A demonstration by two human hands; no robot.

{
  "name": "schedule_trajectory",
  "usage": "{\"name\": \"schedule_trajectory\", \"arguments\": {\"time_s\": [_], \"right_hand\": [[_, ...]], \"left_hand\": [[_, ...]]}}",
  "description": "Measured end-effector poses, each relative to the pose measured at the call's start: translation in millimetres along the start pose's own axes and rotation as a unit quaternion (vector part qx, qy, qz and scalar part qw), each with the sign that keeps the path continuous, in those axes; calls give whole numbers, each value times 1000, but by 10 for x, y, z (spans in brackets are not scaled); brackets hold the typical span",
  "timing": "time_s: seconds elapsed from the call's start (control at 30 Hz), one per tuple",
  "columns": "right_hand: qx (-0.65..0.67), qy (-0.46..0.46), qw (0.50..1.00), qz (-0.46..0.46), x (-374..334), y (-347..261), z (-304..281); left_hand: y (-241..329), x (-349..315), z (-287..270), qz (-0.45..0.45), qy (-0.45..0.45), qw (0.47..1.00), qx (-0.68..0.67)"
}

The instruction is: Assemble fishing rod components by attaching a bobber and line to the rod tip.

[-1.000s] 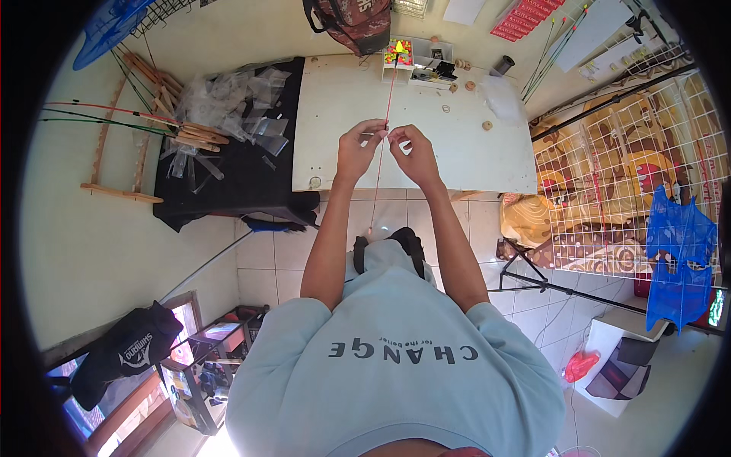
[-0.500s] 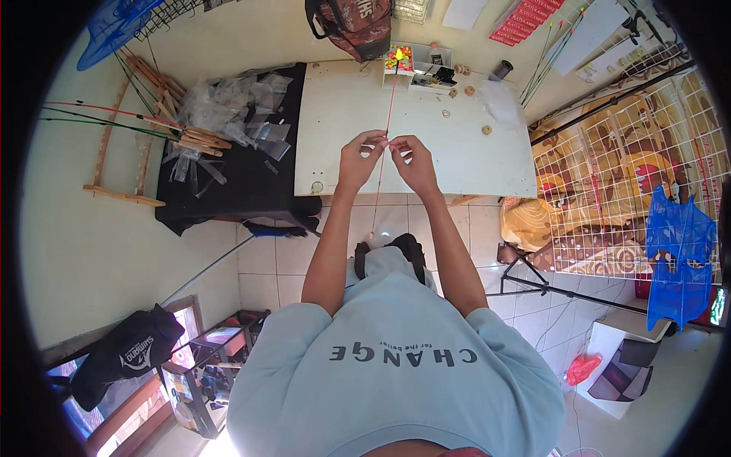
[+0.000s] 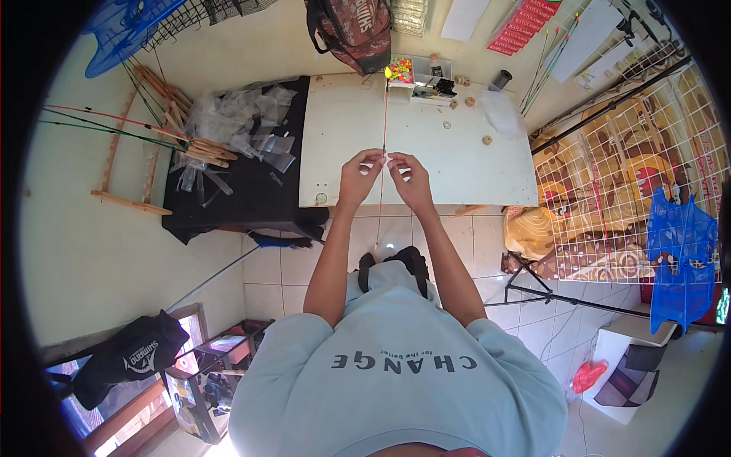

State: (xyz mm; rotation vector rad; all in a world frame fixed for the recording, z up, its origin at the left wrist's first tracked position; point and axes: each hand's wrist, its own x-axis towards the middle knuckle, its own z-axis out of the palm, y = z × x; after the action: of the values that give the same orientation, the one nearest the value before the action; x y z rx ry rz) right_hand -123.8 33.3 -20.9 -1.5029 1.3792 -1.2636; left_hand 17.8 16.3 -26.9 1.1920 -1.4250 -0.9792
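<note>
A thin red rod (image 3: 385,114) with a yellow tip (image 3: 387,72) runs nearly straight away from me over the white table. Its lower end hangs past the table's near edge, above the floor tiles. My left hand (image 3: 362,177) pinches the rod around its middle between thumb and fingers. Right beside it, my right hand (image 3: 411,181) has thumb and forefinger pressed together against the rod. A tiny pale bit shows between the fingertips, too small to name. Beyond the hands, the yellow tip is at the left side of a small box of colourful beads (image 3: 401,70).
The white table (image 3: 343,137) bears a grey tray (image 3: 435,90), cork-coloured rings (image 3: 487,140) and a clear plastic bag (image 3: 502,114). Plastic sleeves (image 3: 228,114) lie on a black cloth (image 3: 251,198) at left. Green and red rods (image 3: 114,126) jut in there. A white wire grid (image 3: 609,175) stands right.
The whole view has shifted, so the table sits lower in the picture. The rod's yellow tip has swung slightly left relative to the bead box. Both hands keep their pinch close together.
</note>
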Motion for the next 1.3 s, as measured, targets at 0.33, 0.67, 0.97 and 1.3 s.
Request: {"name": "schedule_trajectory", "arguments": {"time_s": [0.33, 0.67, 0.97, 1.3], "right_hand": [[117, -10, 992, 34, 238, -138, -32], [101, 7, 993, 57, 190, -23, -19], [59, 0, 997, 50, 149, -66, -28], [39, -66, 995, 57, 2, 241, 48]], "left_hand": [[56, -19, 0, 26, 3, 1000, 5], [84, -10, 17, 20, 6, 1000, 12], [57, 0, 24, -2, 14, 1000, 1], [-47, -10, -13, -13, 0, 1000, 1]]}}
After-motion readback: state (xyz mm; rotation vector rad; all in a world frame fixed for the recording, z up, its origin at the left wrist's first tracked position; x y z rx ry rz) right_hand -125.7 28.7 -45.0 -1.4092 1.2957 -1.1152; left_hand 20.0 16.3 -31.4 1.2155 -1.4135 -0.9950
